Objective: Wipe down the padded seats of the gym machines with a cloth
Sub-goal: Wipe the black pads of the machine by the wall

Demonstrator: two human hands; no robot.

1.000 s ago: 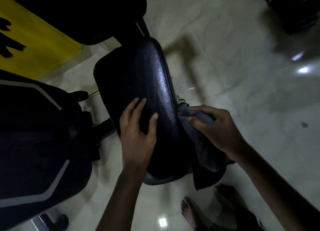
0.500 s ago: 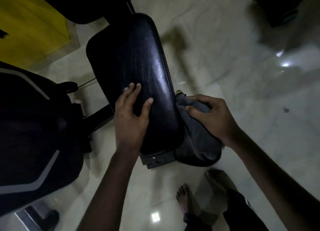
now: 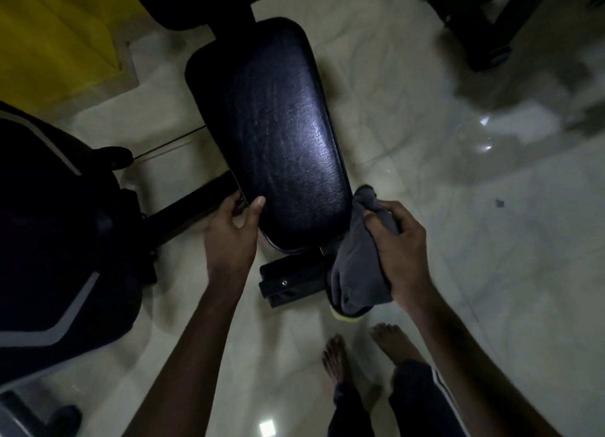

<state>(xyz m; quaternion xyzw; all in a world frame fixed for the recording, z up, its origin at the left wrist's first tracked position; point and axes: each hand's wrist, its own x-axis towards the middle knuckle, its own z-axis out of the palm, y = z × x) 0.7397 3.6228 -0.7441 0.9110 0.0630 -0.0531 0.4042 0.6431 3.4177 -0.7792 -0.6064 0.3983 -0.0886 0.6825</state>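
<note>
Now at the near end of the padded seat (image 3: 278,135) — left hand off the top, cloth at the near-right corner.
Left hand (image 3: 229,237), flat on the seat top a second ago, has slid back to the near-left edge: thumb on the vinyl, fingers curled over the side, so it grips the edge. Right hand (image 3: 402,243) stays closed round the grey cloth (image 3: 357,273), bunched against the seat's right side and hanging down past the black frame bracket (image 3: 291,282). Reads as the right-side pass finishing at the near end; the seat top is now uncovered and probably next. No brand, label or writing legible — only a grey stripe on the dark machine (image 3: 49,240) at left and a plain yellow panel (image 3: 49,37) far left. Frame is dim.
</note>
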